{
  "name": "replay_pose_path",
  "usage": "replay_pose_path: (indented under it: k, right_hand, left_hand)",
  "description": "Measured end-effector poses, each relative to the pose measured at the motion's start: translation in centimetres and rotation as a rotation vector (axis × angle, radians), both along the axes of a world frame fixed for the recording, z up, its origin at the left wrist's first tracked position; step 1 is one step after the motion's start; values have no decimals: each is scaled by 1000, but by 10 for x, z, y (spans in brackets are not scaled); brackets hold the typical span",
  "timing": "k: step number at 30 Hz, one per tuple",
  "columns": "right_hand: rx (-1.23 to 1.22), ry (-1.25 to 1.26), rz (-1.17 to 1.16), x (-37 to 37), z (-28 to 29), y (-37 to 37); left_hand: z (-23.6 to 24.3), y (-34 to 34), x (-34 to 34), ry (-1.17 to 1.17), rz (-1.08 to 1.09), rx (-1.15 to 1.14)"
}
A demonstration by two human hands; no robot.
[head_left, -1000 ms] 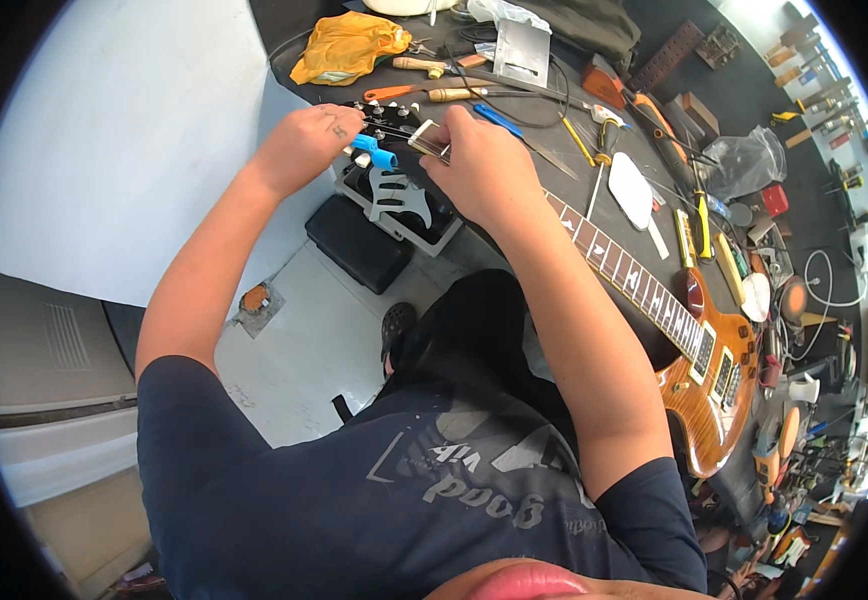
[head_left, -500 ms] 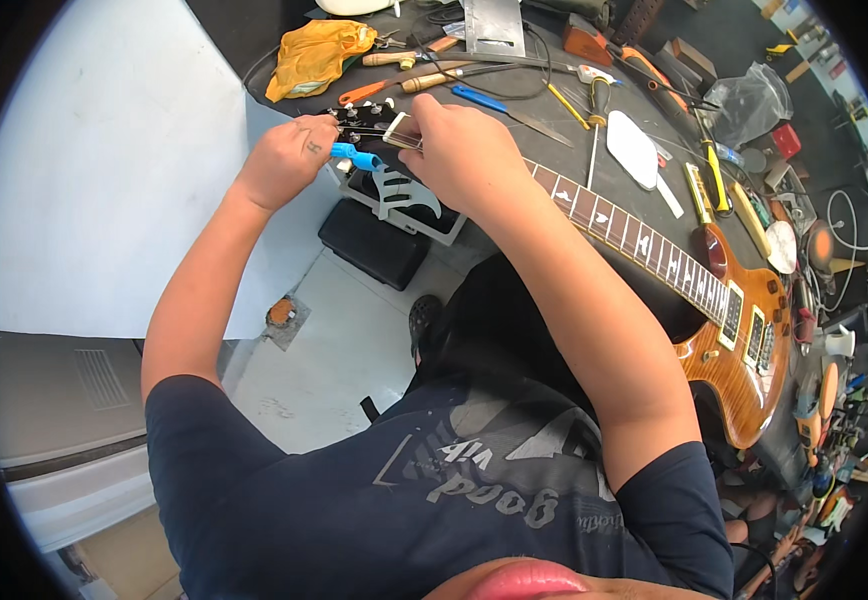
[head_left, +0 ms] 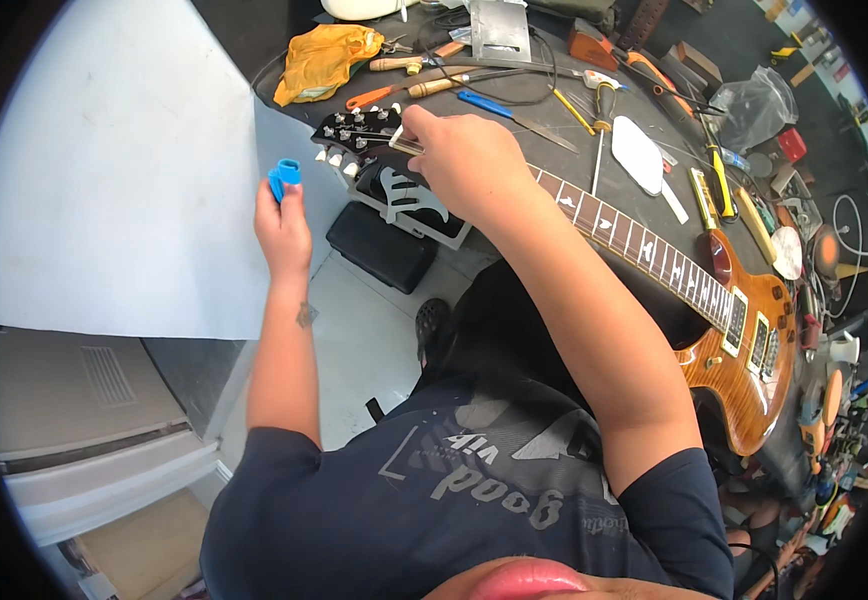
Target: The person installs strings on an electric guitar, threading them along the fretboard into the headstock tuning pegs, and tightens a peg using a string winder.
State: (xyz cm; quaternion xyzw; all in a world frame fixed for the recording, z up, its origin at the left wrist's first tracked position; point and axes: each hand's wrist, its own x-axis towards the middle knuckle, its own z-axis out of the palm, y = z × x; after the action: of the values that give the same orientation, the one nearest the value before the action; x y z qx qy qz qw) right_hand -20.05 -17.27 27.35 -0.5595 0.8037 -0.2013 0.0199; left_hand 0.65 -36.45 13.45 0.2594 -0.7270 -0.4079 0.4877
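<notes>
An amber electric guitar point(head_left: 739, 390) lies slanted, its body at the right and its dark headstock point(head_left: 346, 132) at the upper left. My right hand point(head_left: 469, 165) is closed over the neck point(head_left: 619, 230) just beside the nut, fingers curled down onto the strings; their tips are partly hidden. Away from the headstock, to its lower left, my left hand point(head_left: 284, 232) is raised and closed around a blue string winder point(head_left: 286, 172). The winder's head sticks up above the thumb. Several tuning pegs with pale buttons show along the headstock's edges.
A dark bench point(head_left: 554, 150) bears an orange-yellow cloth point(head_left: 324, 62), wooden-handled files point(head_left: 444, 84), a blue-handled blade point(head_left: 484, 102), a screwdriver point(head_left: 604, 105) and a white plate point(head_left: 636, 155). A black case point(head_left: 382, 247) is below the headstock. A white panel point(head_left: 124, 180) stands at left.
My left hand has moved down and away from the headstock, still holding the string winder, now turned upright. The tuning pegs are uncovered. My right hand stays at the nut.
</notes>
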Motion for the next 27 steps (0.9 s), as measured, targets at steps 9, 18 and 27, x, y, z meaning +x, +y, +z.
replay_pose_path:
  k: [9, 18, 27]
  right_hand:
    - [-20, 27, 33, 1, -3, 4]
    - [-44, 45, 38, 0, -4, 5]
    - [16, 21, 25, 2, -1, 6]
  left_hand:
    - [16, 32, 3, -314, 105, 71]
    - [46, 33, -2, -504, 72, -210]
    - [35, 42, -9, -458, 47, -647]
